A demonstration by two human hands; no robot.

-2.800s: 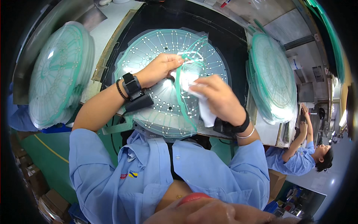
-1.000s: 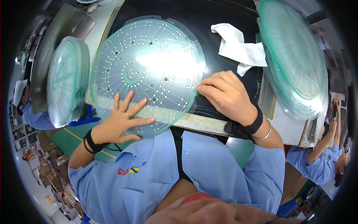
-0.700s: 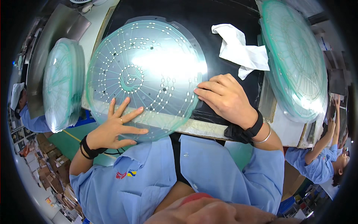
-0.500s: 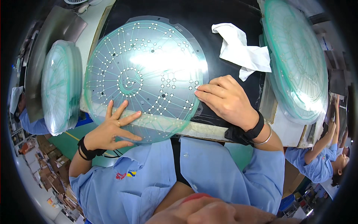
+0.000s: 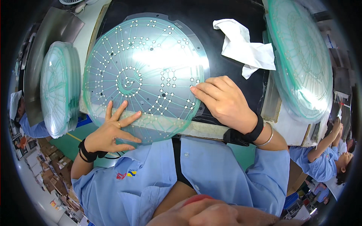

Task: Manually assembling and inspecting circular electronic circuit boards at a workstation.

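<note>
Touching one round sheet (image 5: pixel 147 67): two hands (image 5: pixel 109 132) (image 5: pixel 228 101) | one cloth (image 5: pixel 245 47) | two stacks (image 5: pixel 56 88) (image 5: pixel 301 62)

My left hand (image 5: pixel 114 132) lies splayed on a clear round sheet (image 5: pixel 151 77); my right hand (image 5: pixel 223 101) touches its right side.

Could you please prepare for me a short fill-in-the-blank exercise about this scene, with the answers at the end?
1. The left hand rests on the round clear sheet with its fingers ____ apart.
2. The right hand is near the sheet's ____ edge.
3. The work surface under the white wipe is ____ in colour.
4. The wearer's shirt is light ____.

Missing words: spread; right; black; blue.
</note>
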